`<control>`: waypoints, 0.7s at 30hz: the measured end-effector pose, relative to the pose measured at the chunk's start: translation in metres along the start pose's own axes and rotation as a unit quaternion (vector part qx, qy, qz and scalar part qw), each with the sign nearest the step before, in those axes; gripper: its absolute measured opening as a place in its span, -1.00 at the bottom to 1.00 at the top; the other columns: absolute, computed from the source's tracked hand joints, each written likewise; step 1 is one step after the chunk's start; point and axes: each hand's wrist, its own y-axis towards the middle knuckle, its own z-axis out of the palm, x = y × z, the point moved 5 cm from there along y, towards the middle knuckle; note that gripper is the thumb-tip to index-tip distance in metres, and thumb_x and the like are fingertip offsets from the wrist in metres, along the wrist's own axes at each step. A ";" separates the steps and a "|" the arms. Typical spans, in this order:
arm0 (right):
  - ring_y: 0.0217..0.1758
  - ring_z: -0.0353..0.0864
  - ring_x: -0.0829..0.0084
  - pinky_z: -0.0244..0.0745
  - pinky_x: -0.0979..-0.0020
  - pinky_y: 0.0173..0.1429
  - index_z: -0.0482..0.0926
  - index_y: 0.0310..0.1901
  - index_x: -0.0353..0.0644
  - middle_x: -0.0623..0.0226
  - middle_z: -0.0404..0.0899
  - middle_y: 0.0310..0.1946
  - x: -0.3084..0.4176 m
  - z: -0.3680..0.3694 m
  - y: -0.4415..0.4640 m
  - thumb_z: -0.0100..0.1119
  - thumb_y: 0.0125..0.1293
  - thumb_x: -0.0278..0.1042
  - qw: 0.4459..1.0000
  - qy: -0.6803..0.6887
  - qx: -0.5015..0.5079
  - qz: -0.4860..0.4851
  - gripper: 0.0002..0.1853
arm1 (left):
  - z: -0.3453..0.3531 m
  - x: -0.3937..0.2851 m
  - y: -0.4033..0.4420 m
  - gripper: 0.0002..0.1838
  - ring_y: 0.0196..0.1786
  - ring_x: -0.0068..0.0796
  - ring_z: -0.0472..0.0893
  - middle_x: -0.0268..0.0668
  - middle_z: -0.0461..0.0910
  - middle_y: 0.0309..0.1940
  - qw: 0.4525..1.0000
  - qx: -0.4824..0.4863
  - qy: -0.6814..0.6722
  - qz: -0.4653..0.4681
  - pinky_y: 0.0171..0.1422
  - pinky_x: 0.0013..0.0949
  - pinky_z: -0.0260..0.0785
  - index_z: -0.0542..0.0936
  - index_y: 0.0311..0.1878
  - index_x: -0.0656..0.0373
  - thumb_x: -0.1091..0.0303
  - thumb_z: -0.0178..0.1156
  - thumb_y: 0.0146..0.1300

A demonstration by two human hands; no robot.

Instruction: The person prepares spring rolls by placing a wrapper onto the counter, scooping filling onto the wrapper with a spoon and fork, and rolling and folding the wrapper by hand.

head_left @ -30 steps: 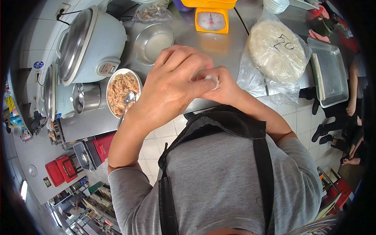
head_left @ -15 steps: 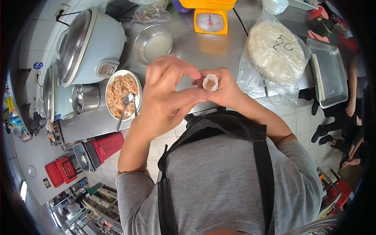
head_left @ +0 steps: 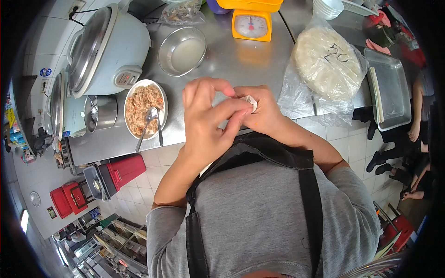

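Observation:
A small white wrapper (head_left: pixel 251 103) is cupped in my right hand (head_left: pixel 263 110), whose fingers curl round it. From the left, my left hand (head_left: pixel 207 113) pinches the wrapper's edge with thumb and fingertips, covering much of it. The wrapper's inside is hidden now. To the left of my left hand lies an oval white bowl of minced filling (head_left: pixel 140 105) with two spoons (head_left: pixel 151 114) in it. Behind my hands stands a metal bowl (head_left: pixel 183 52) with cloudy liquid. A plastic bag of round white wrappers (head_left: pixel 328 62), marked 50, lies to the right.
A yellow scale (head_left: pixel 251 25) stands at the back. At the left are a large cooker (head_left: pixel 118 51) and a metal pot (head_left: pixel 106 113). White bowls (head_left: pixel 328 8) are stacked behind the bag. A metal tray (head_left: pixel 394 90) sits at the right, with seated people beyond.
Half a second ago the wrapper lay open with filling visible, my left fingers apart around it. Now my left fingers have closed on its edge. The left forearm has shifted right, away from the filling bowl.

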 end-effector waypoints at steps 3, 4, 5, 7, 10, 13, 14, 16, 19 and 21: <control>-0.45 0.49 0.47 0.47 0.37 -0.31 0.56 -0.32 -0.28 0.16 0.57 -0.50 0.007 0.001 0.000 0.55 0.11 -0.42 1.000 -0.019 0.004 0.000 -0.72 | 0.008 0.013 -0.005 -0.80 0.00 -0.32 0.52 -0.29 0.53 -0.14 0.973 -0.050 -0.151 -0.166 0.17 -0.32 0.36 0.76 -0.30 0.07 0.49 0.57 -0.01; -0.46 0.49 0.46 0.46 0.36 -0.32 0.55 -0.34 -0.28 0.16 0.56 -0.51 0.011 0.000 0.000 0.55 0.11 -0.41 0.999 -0.037 -0.001 -0.011 -0.71 | 0.011 0.016 -0.007 -0.78 0.00 -0.30 0.51 -0.29 0.53 -0.14 0.965 -0.053 -0.181 -0.184 0.14 -0.31 0.36 0.75 -0.29 0.07 0.50 0.57 -0.02; -0.47 0.49 0.44 0.45 0.35 -0.33 0.54 -0.36 -0.28 0.16 0.55 -0.52 0.014 -0.001 0.000 0.56 0.11 -0.40 0.998 -0.055 -0.006 -0.022 -0.70 | 0.015 0.020 -0.010 -0.76 0.00 -0.28 0.50 -0.28 0.53 -0.14 0.955 -0.054 -0.211 -0.202 0.10 -0.30 0.36 0.74 -0.27 0.07 0.52 0.57 -0.03; -0.48 0.49 0.41 0.44 0.34 -0.33 0.51 -0.39 -0.28 0.16 0.54 -0.53 0.014 0.001 -0.001 0.55 0.09 -0.42 0.999 -0.049 -0.011 -0.007 -0.69 | 0.017 0.018 -0.013 -0.76 -0.01 -0.28 0.50 -0.26 0.53 -0.14 0.958 -0.062 -0.204 -0.194 0.08 -0.31 0.36 0.74 -0.29 0.08 0.54 0.57 -0.04; -0.49 0.49 0.34 0.44 0.34 -0.34 0.49 -0.42 -0.27 0.15 0.55 -0.53 0.007 0.003 -0.002 0.54 0.05 -0.45 0.999 -0.037 -0.020 0.003 -0.69 | 0.008 0.000 -0.008 -0.79 -0.02 -0.30 0.51 -0.26 0.53 -0.15 0.990 -0.074 -0.078 -0.093 0.11 -0.33 0.36 0.74 -0.33 0.11 0.53 0.57 -0.04; -0.47 0.55 0.25 0.46 0.32 -0.32 0.50 -0.42 -0.28 0.14 0.58 -0.51 0.007 0.001 -0.002 0.52 0.01 -0.48 0.999 -0.026 -0.024 -0.002 -0.72 | -0.001 -0.015 -0.003 -0.77 0.01 -0.27 0.49 -0.25 0.53 -0.13 0.998 -0.044 0.033 0.006 0.14 -0.30 0.35 0.74 -0.34 0.10 0.52 0.58 -0.08; -0.46 0.58 0.21 0.48 0.31 -0.31 0.51 -0.42 -0.28 0.13 0.59 -0.50 0.008 0.000 0.001 0.51 -0.01 -0.48 0.999 -0.024 -0.024 -0.008 -0.73 | -0.003 -0.017 0.001 -0.76 0.01 -0.26 0.49 -0.24 0.54 -0.12 0.999 -0.023 0.041 0.016 0.14 -0.29 0.35 0.74 -0.34 0.10 0.53 0.58 -0.10; -0.45 0.60 0.15 0.49 0.27 -0.32 0.53 -0.42 -0.27 0.14 0.60 -0.51 0.007 0.004 0.001 0.49 -0.02 -0.48 0.999 -0.018 -0.008 -0.034 -0.75 | -0.004 -0.009 0.003 -0.75 0.02 -0.26 0.49 -0.25 0.54 -0.12 1.000 0.009 -0.002 -0.010 0.14 -0.27 0.35 0.75 -0.34 0.09 0.53 0.59 -0.12; -0.44 0.62 0.08 0.48 0.21 -0.33 0.55 -0.42 -0.24 0.17 0.59 -0.53 0.008 0.004 0.002 0.48 -0.03 -0.47 0.995 -0.046 0.039 -0.077 -0.77 | 0.000 0.009 0.008 -0.74 0.02 -0.27 0.49 -0.27 0.55 -0.11 0.989 0.033 -0.115 -0.092 0.13 -0.27 0.36 0.76 -0.34 0.08 0.54 0.60 -0.13; -0.45 0.60 0.06 0.47 0.18 -0.34 0.56 -0.44 -0.23 0.19 0.57 -0.55 0.006 0.005 0.002 0.48 -0.04 -0.46 0.992 -0.057 0.057 -0.094 -0.78 | -0.001 0.011 0.013 -0.73 0.01 -0.28 0.49 -0.27 0.55 -0.12 0.984 0.045 -0.130 -0.114 0.12 -0.27 0.36 0.76 -0.34 0.08 0.55 0.60 -0.14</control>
